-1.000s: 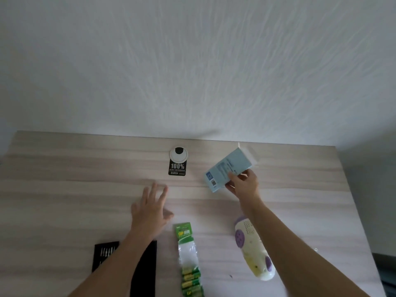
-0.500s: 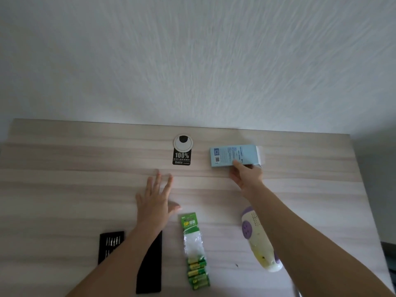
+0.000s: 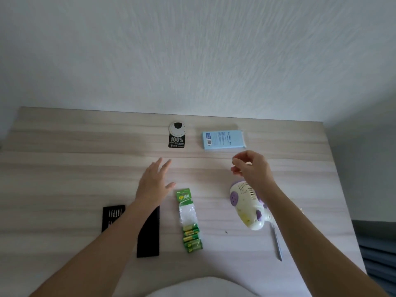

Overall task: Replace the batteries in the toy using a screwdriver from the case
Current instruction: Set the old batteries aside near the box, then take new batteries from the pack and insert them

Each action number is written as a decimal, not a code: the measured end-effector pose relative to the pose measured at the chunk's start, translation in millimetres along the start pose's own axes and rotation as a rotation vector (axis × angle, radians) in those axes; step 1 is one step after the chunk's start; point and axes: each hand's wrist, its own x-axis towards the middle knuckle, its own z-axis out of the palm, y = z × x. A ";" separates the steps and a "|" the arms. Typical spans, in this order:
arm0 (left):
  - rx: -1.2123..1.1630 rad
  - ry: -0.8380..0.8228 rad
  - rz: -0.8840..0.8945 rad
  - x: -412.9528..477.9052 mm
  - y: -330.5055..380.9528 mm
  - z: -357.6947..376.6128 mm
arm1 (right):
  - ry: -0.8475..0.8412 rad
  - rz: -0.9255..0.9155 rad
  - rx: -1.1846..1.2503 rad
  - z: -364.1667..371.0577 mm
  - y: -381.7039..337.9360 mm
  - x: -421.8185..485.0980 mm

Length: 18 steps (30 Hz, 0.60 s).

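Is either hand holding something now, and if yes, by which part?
Nothing is held. The left hand is open over the table; the right hand has loosely curled fingers, empty, apart from the blue box.

My left forearm covers the middle of the black case; the bits in it are too small to tell apart. My right forearm hides the right side of the toy and the upper end of the screwdriver. Print on the blue box: unreadable.

Matt wood-grain table, glossy plastic toy, rough textured wall
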 end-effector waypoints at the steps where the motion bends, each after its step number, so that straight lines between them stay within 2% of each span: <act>1: -0.050 0.039 0.038 -12.5 4.2 0.0 | -0.020 -0.049 -0.063 -0.9 0.6 -16.1; 5: -0.184 0.111 0.076 -69.6 21.8 7.4 | -0.057 -0.283 -0.269 5.5 23.6 -76.6; 10: -0.287 0.102 -0.004 -117.1 23.5 41.7 | -0.208 -0.419 -0.403 40.3 76.3 -114.2; 14: -0.302 0.075 -0.022 -133.5 22.7 65.4 | -0.314 -0.445 -0.621 71.3 103.0 -118.6; 18: -0.320 0.051 -0.044 -137.0 21.8 79.4 | -0.317 -0.374 -0.791 95.7 110.0 -121.5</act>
